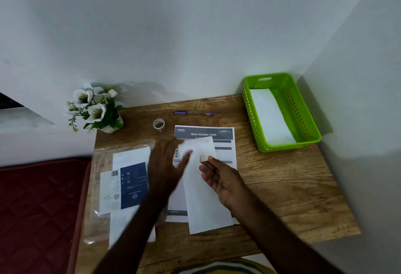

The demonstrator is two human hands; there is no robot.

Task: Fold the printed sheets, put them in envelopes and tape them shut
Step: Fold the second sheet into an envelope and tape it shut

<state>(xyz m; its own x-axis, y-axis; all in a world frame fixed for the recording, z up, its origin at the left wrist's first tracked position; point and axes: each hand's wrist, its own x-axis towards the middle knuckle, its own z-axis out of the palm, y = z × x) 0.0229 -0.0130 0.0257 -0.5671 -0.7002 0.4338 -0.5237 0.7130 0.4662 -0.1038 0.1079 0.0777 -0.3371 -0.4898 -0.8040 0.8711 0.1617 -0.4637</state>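
A white envelope (206, 200) lies lengthwise on top of a printed sheet (204, 134) headed "Store Kitchen Cloth" in the middle of the wooden table (293, 197). My left hand (165, 165) rests flat on the envelope's upper left, blurred. My right hand (221, 178) pinches the envelope near its upper right edge, where a strip of tape seems to sit. A roll of clear tape (158, 124) stands behind the sheet. At the left lies a clear plastic pack of envelopes (128, 184) with a blue label.
A green plastic basket (308, 122) at the back right corner holds a white envelope (269, 117). A blue pen (194, 113) lies near the wall. White artificial flowers in a pot (95, 109) stand at the back left. A dark red cushion (36, 208) borders the table's left.
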